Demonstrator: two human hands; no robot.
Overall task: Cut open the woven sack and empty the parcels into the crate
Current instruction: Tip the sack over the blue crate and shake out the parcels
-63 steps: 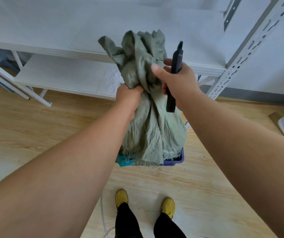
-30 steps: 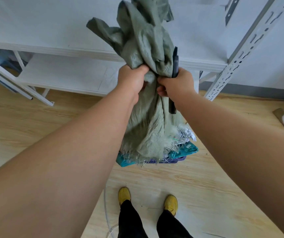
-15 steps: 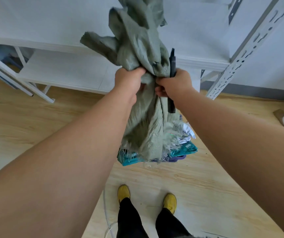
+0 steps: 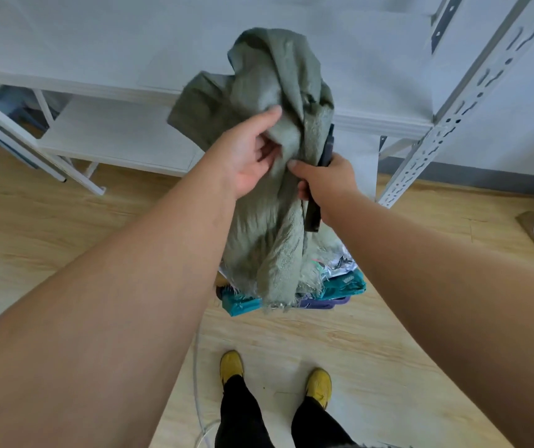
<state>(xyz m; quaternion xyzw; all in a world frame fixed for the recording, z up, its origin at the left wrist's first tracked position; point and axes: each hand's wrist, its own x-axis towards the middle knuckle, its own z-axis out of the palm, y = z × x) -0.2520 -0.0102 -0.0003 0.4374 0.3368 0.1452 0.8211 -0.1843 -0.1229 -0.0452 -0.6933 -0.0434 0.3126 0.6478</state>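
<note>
Your right hand (image 4: 327, 177) clamps the sack (image 4: 272, 163) and a black cutter (image 4: 319, 185) together, holding the sack above the crate (image 4: 323, 302), where parcels (image 4: 340, 281) lie. Your left hand (image 4: 249, 156) touches the sack, fingers loosely spread, thumb on the fabric.

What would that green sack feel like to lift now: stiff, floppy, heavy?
Probably floppy: the woven sack hangs in crumpled folds from the right hand, which also holds a black cutter. Likely light, since it looks flat and drained, with parcels lying below. Its frayed open edge may snag or shed threads. The left hand is loosening its grip.
</note>
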